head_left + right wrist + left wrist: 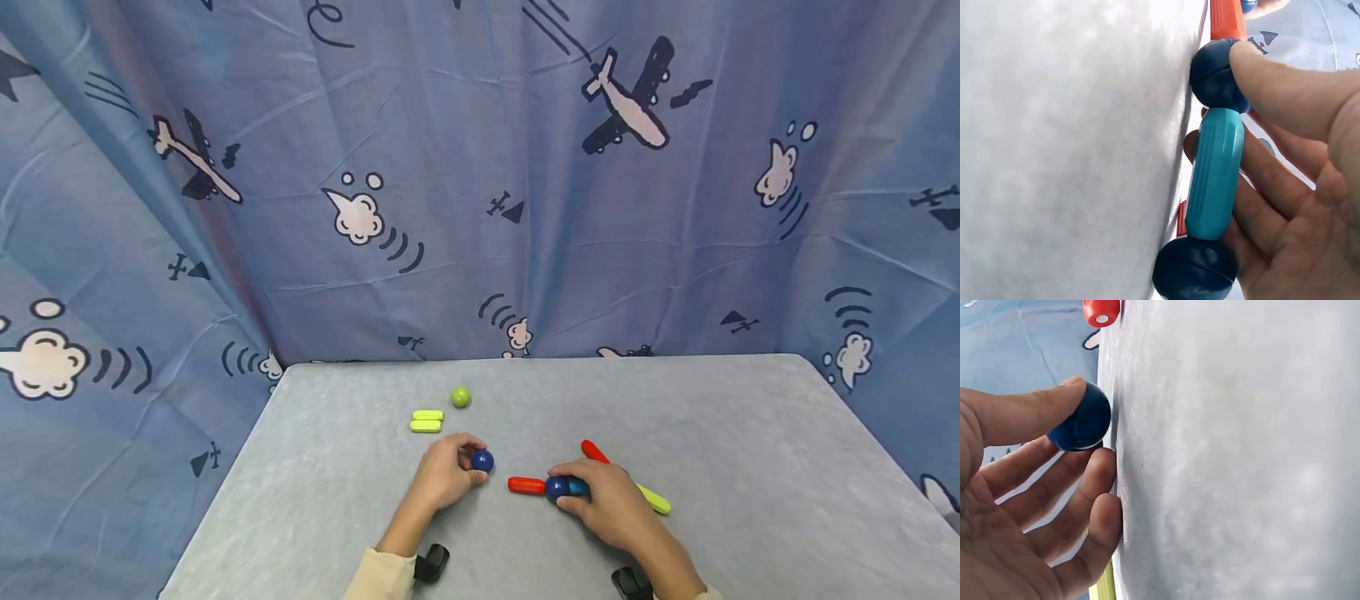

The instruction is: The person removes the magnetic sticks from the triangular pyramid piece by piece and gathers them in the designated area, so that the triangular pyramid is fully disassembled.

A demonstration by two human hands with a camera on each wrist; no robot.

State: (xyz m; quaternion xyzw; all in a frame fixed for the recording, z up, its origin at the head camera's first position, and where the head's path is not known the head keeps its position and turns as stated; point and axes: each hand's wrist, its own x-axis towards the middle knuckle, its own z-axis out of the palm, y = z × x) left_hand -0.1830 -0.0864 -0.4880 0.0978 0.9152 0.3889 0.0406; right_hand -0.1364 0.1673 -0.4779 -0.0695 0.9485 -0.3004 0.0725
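My left hand [444, 477] pinches a dark blue ball [1088, 422] between thumb and fingers, close to the tabletop. My right hand [609, 502] grips a joined chain of magnetic building pieces, its thumb on a blue ball [1217, 75]. From that ball a red rod [527, 486] points toward the left hand. A teal rod [1215, 175] runs the other way to a second blue ball [1194, 269], which the hand hides in the head view. A gap separates the red rod's free end from the left hand's ball.
Beyond the right hand lies another red rod [595, 451]; a yellow-green rod [654, 498] shows beside that hand. Farther back on the grey table [735, 433] are a green ball [461, 397] and two yellow rods [426, 426] side by side. A patterned curtain [450, 167] hangs behind.
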